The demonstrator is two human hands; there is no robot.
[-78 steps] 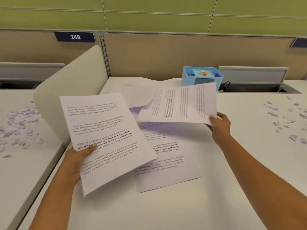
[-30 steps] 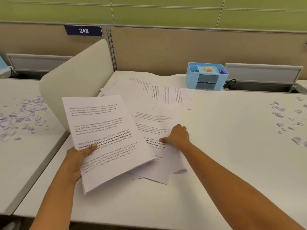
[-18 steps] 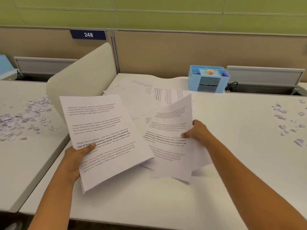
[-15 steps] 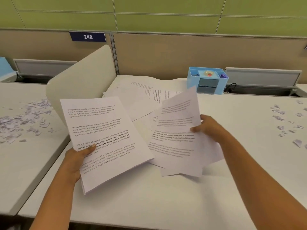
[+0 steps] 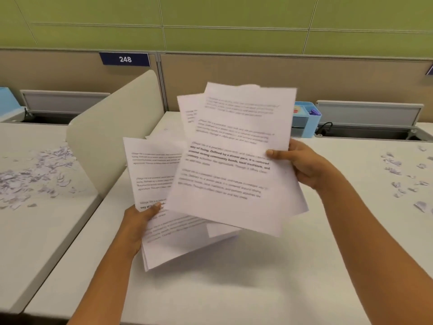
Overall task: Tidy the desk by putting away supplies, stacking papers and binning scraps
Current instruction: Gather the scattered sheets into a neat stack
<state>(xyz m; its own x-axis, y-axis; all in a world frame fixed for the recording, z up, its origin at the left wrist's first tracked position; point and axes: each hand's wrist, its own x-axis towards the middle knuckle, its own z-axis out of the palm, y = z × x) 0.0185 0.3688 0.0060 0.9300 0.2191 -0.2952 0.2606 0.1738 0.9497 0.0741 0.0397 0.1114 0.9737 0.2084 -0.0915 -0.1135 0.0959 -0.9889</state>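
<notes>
A stack of papers (image 5: 150, 170) is being gripped at its left edge by the left hand (image 5: 138, 221), thumb on top, above the desk (image 5: 234, 289). Loose sheets (image 5: 234, 160) are being pinched at their right edge by the right hand (image 5: 302, 163), overlapping the stack. Paper scraps (image 5: 403, 174) are lying on the desk, well to the right. A blue organizer (image 5: 307, 120) is being partly hidden behind the sheets.

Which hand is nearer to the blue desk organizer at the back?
Right. The right hand holds loose sheets in front of the blue desk organizer; the left hand grips its paper stack farther away, lower left, near the person.
</notes>
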